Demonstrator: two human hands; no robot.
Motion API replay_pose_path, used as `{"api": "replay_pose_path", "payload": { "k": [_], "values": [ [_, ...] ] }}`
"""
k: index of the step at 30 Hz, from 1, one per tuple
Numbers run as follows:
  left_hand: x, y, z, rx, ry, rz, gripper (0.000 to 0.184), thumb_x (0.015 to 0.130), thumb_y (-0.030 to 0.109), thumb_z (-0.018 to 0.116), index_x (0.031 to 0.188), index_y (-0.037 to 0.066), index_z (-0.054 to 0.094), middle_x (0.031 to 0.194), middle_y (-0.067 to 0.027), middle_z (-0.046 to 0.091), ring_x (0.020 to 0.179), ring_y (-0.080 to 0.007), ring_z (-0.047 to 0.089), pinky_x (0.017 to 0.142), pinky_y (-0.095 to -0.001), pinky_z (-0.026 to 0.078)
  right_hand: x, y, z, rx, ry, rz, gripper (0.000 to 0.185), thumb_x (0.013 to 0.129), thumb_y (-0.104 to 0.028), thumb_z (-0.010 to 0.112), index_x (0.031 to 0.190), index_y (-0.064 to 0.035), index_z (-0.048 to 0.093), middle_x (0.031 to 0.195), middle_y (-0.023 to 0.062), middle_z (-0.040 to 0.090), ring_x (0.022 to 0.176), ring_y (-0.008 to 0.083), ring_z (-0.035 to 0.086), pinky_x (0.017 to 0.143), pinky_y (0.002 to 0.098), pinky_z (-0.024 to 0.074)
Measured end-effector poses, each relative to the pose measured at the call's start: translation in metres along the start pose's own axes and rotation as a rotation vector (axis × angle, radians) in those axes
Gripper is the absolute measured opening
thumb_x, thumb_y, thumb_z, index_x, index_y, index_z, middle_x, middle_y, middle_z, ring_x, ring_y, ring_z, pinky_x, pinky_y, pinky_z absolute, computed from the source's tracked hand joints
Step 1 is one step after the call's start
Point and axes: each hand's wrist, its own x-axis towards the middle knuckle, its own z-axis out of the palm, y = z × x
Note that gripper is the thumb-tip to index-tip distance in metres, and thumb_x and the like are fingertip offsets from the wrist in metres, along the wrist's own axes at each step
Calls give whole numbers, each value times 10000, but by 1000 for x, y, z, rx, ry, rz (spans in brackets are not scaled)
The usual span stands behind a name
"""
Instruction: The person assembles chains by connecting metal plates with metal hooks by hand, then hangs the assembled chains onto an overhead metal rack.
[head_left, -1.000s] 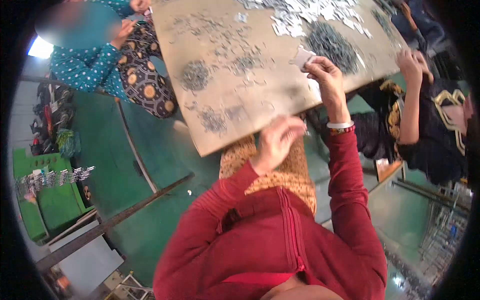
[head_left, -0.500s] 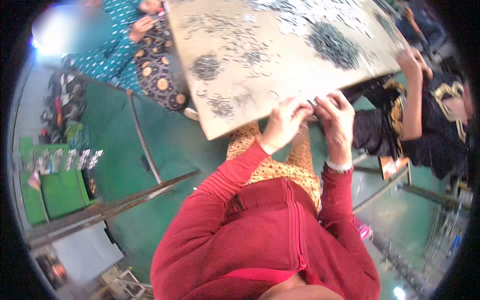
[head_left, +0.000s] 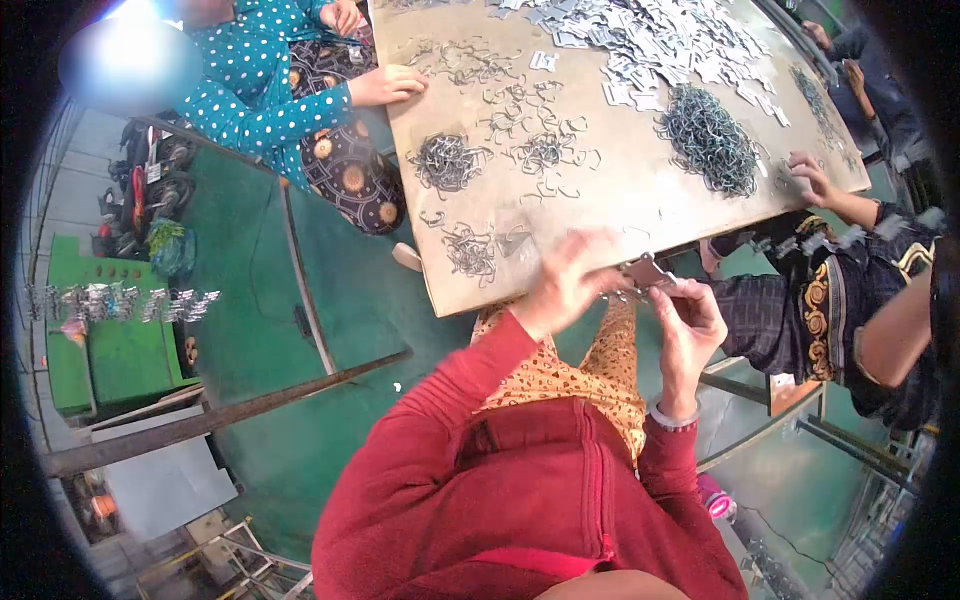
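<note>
My right hand (head_left: 688,325) pinches a small flat metal plate (head_left: 648,272) with notched edges, between thumb and fingers, just off the table's front edge. Close by on the left is my left hand (head_left: 568,288), its fingers smeared by motion. Whether those fingers hold anything is not clear. Beyond my left hand, a small pile of bent wire pieces (head_left: 470,252) lies near the table corner. More bent wire hooks (head_left: 540,150) are scattered further back, and a large dark heap of hooks (head_left: 708,140) sits to the right.
Many flat metal plates (head_left: 650,45) cover the back of the wooden table (head_left: 600,190). A person in a dotted teal sleeve (head_left: 320,118) reaches onto the left edge. Another person's hand (head_left: 815,180) is over the right edge. Metal rails (head_left: 230,408) run at left.
The plate has come into clear view in my right hand, which has turned and lowered slightly. My left hand has shifted a little. The teal-sleeved person's hand has moved onto the table.
</note>
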Motion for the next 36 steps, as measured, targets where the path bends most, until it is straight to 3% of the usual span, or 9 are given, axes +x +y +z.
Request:
{"api": "replay_pose_path", "payload": {
  "k": [6, 10, 14, 16, 22, 25, 27, 29, 36],
  "values": [
    [141, -133, -66, 664, -25, -343, 222, 812, 243, 572, 793, 28, 626, 756, -175, 611, 761, -350, 593, 644, -442, 460, 7, 4, 1, 60, -22, 46, 188, 730, 117, 648, 859, -3, 583, 798, 23, 593, 739, 71, 563, 657, 187, 450],
    [155, -235, -58, 977, -78, -120, 337, 772, 376, 595, 754, 43, 643, 782, -177, 622, 773, -354, 609, 669, -445, 473, 5, -4, -6, -46, -11, 40, 140, 722, 62, 684, 827, 0, 614, 797, 10, 603, 729, 64, 554, 642, 188, 439],
    [167, -214, -47, 936, -262, -354, 218, 787, 175, 539, 919, 4, 568, 912, -241, 591, 906, -419, 565, 723, -493, 464, 0, -11, -12, 7, 14, 110, 170, 714, 28, 707, 865, 0, 634, 792, 27, 631, 719, 67, 567, 661, 197, 460],
    [162, -200, -38, 945, -21, -408, 303, 787, 158, 540, 1031, -16, 494, 931, -248, 584, 934, -422, 558, 763, -481, 455, -2, -14, -15, 31, 18, 149, 172, 715, 26, 708, 865, 3, 627, 796, 28, 633, 721, 70, 574, 662, 204, 473],
    [155, -178, -60, 759, -25, -100, 338, 785, 94, 540, 1090, -35, 474, 919, -258, 588, 930, -419, 561, 786, -474, 443, -10, -9, -18, 200, 22, 106, 170, 726, 65, 676, 852, -12, 592, 798, 48, 639, 719, 87, 594, 675, 211, 481],
    [153, -187, -60, 590, -4, -41, 281, 818, 60, 509, 1080, -40, 516, 865, -184, 622, 758, -262, 640, 667, -350, 526, -13, -6, -22, 284, 41, 121, 168, 738, 48, 676, 881, 0, 600, 819, 64, 654, 708, 81, 599, 660, 202, 493],
    [140, -117, -53, -168, -136, -364, 223, 861, 86, 524, 1047, -34, 554, 826, -123, 627, 730, -181, 626, 685, -309, 526, -16, -3, -25, 292, 48, 132, 164, 740, 45, 676, 877, -2, 599, 820, 64, 654, 713, 83, 601, 663, 205, 494],
    [107, -49, -41, -551, -268, -367, 179, 869, 109, 567, 986, -25, 581, 839, -88, 620, 733, -175, 615, 707, -315, 523, -17, 4, -27, 282, 57, 130, 161, 740, 42, 677, 874, -4, 599, 821, 64, 653, 718, 86, 603, 666, 210, 495],
    [34, 50, -4, -783, -482, -500, 178, 840, 147, 634, 924, -6, 602, 840, -22, 611, 778, -78, 556, 721, -226, 462, -25, 13, -29, 268, 76, 144, 159, 741, 39, 679, 871, -8, 601, 823, 57, 646, 735, 95, 605, 679, 214, 488]
  ]
}}
